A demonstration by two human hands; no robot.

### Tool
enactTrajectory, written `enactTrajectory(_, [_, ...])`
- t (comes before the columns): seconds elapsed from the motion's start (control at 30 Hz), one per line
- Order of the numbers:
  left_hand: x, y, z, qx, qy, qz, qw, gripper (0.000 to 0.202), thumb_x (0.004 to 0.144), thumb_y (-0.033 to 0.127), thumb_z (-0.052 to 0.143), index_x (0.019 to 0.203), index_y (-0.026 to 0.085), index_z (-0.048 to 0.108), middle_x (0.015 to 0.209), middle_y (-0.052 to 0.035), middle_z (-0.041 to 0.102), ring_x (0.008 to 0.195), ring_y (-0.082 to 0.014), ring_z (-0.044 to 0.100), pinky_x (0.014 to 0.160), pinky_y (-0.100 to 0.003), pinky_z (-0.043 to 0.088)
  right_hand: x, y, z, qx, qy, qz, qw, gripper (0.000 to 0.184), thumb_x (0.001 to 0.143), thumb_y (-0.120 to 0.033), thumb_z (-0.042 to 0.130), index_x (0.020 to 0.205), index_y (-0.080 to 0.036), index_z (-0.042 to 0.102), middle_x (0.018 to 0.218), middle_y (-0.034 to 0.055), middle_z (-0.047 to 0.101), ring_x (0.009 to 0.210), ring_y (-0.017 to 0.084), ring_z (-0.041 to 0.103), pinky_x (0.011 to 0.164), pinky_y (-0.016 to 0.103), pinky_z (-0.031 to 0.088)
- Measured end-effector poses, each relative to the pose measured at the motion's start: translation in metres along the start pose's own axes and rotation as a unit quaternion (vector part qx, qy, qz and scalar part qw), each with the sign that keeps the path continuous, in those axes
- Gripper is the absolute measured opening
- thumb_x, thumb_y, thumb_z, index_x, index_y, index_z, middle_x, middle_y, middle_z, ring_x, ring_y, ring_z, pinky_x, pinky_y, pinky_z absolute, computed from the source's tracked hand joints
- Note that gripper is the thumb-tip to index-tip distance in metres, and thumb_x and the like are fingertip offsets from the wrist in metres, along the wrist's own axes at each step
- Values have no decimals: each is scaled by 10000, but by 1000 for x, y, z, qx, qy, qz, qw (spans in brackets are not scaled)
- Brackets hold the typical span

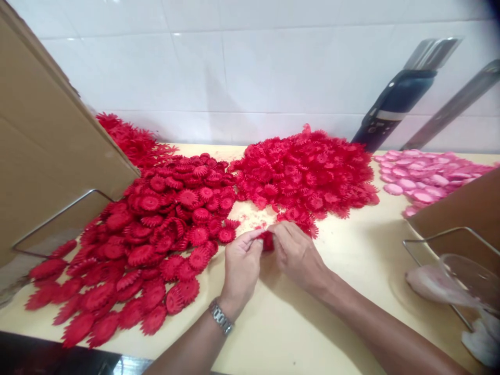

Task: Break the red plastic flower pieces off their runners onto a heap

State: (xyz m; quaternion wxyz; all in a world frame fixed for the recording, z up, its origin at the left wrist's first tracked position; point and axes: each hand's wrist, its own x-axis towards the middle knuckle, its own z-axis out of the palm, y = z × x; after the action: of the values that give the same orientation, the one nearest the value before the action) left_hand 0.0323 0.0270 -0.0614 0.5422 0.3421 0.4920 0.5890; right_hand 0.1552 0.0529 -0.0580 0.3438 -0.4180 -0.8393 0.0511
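Note:
My left hand (241, 265), with a metal watch on its wrist, and my right hand (296, 253) meet over the pale table (344, 291). Both pinch one small red plastic flower piece (267, 240) between their fingertips. To the left lies a broad heap of red round flower pieces (156, 234). Just behind my hands sits a second pile of red spiky flower pieces (308, 174).
A cardboard box (42, 140) with a wire frame stands at the left. Pink flower pieces (425, 177) lie at the back right, beside another cardboard box (461, 208) and a clear plastic bag (464, 284). A dark handled tool (394, 104) leans on the white tiled wall.

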Motion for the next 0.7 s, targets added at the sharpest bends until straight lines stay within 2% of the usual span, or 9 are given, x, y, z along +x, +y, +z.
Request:
enactTrajectory(0.13, [-1, 5, -1, -21, 34, -27, 999, 175, 693, 188, 601, 847, 142, 670, 722, -10, 666, 652, -112, 590, 667, -266, 513, 1, 14, -5, 10, 38, 27, 999, 230, 805, -29, 370, 877, -138, 559, 707, 55, 546, 597, 152, 488, 543, 261, 386])
enactTrajectory(0.2, [-1, 9, -1, -33, 40, -36, 998, 164, 683, 191, 615, 830, 136, 662, 689, 2, 649, 626, -101, 579, 673, -273, 520, 2, 26, -11, 7, 46, 39, 998, 223, 794, -31, 395, 883, -140, 568, 726, 56, 558, 612, 150, 497, 557, 261, 395])
enactTrajectory(0.33, [-1, 15, 0, -57, 47, -44, 996, 160, 672, 194, 634, 814, 124, 654, 645, 11, 614, 627, -102, 577, 683, -290, 528, 7, 46, -24, -160, 81, 69, 981, 170, 784, -117, 486, 885, -167, 614, 910, 120, 589, 835, 254, 499, 674, 367, 383])
enactTrajectory(0.4, [-1, 17, 1, -67, 44, -50, 995, 174, 667, 206, 644, 818, 122, 657, 650, 5, 615, 633, -107, 579, 675, -291, 528, 9, 45, -27, -179, 112, 77, 974, 148, 795, -196, 530, 913, -179, 617, 993, 130, 585, 895, 280, 482, 720, 407, 364])
enactTrajectory(0.47, [-1, 17, 2, -69, 31, -54, 996, 187, 668, 215, 645, 831, 124, 662, 710, -17, 644, 654, -114, 586, 657, -275, 522, 10, 36, -25, -99, 97, 63, 988, 122, 806, -253, 550, 890, -183, 605, 919, 100, 596, 844, 243, 495, 728, 384, 372])
enactTrajectory(0.53, [-2, 15, 2, -62, 7, -54, 997, 192, 684, 221, 631, 848, 126, 669, 773, -42, 669, 685, -124, 600, 643, -254, 511, 9, 22, -19, 17, 21, 53, 998, 82, 801, -274, 572, 794, -192, 573, 770, 46, 584, 736, 189, 498, 672, 321, 390])
enactTrajectory(0.6, [-2, 14, 3, -51, -19, -52, 997, 199, 701, 220, 616, 864, 124, 676, 787, -55, 680, 702, -133, 613, 647, -246, 506, 8, 10, -11, 105, -42, 69, 991, 123, 792, -262, 584, 710, -197, 519, 684, 9, 552, 668, 158, 483, 604, 275, 385])
enactTrajectory(0.7, [-2, 11, 2, -33, -42, -48, 997, 214, 710, 214, 608, 885, 121, 688, 785, -62, 691, 703, -140, 623, 668, -256, 508, 5, 3, -4, 175, -59, 104, 977, 156, 792, -209, 562, 668, -194, 468, 661, -5, 526, 657, 142, 478, 581, 255, 378])
